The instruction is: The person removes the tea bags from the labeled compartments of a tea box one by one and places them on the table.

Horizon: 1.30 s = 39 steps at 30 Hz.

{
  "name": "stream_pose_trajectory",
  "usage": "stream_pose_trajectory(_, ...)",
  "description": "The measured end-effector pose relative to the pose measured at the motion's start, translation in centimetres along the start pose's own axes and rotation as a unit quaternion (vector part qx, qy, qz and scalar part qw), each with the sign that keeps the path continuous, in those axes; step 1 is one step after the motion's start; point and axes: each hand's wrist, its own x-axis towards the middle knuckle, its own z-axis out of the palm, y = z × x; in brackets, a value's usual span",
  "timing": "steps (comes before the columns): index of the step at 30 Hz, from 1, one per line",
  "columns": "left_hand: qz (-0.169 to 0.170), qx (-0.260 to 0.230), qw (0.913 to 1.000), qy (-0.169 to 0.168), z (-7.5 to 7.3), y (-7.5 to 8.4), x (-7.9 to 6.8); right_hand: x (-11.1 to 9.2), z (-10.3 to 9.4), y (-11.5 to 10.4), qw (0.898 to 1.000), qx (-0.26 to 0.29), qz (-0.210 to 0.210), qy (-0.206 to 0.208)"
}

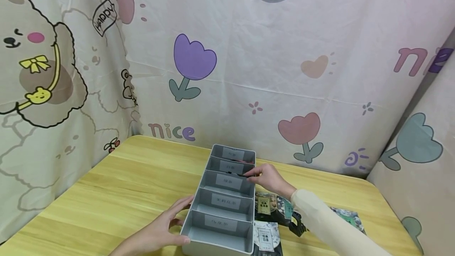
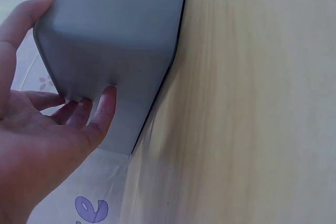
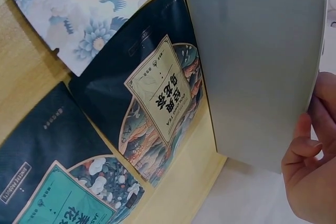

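Note:
A long grey divided storage box (image 1: 217, 244) stands on the table, with a paper label in each compartment. My left hand (image 1: 165, 224) holds its near left corner; in the left wrist view the thumb and fingertips touch the box's outer walls (image 2: 121, 30). At the divider between the second and third compartments from the back, my right hand (image 1: 268, 177) pinches a thin dark packet (image 1: 239, 174), mostly hidden. A bit of red shows in the rearmost compartment. In the right wrist view the right hand (image 3: 312, 156) is at the box's rim, and its fingers cover what they hold.
Right of the box lie a dark oolong tea pouch (image 3: 157, 98), a dark pouch with a green label (image 3: 68, 198), and a white floral pouch (image 1: 266, 236). Another pouch (image 1: 350, 218) lies farther right, partly behind the sleeve. A printed curtain (image 1: 234, 70) hangs behind the wooden table (image 1: 142, 181).

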Motion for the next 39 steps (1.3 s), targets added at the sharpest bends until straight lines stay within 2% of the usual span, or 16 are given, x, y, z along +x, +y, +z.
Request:
stream_pose_trajectory(12,0.015,0.007,0.9999,0.003,0.06,-0.08,0.00,-0.07,-0.09,0.05,1.000,0.000,-0.007,-0.006)
stream_pose_trajectory(23,0.006,0.004,0.9999,0.011,0.01,-0.21,-0.12,0.03,-0.44,0.31,1.000,0.001,-0.023,-0.019)
stream_pose_trajectory(30,0.008,0.002,0.9999,0.009,-0.02,-0.18,-0.14,0.02,-0.40,0.36,1.000,0.010,-0.017,-0.017)
stream_pose_trajectory(39,0.005,-0.002,1.0000,0.004,0.02,-0.07,-0.11,0.26,-0.46,0.37,0.997,0.064,0.042,0.008)
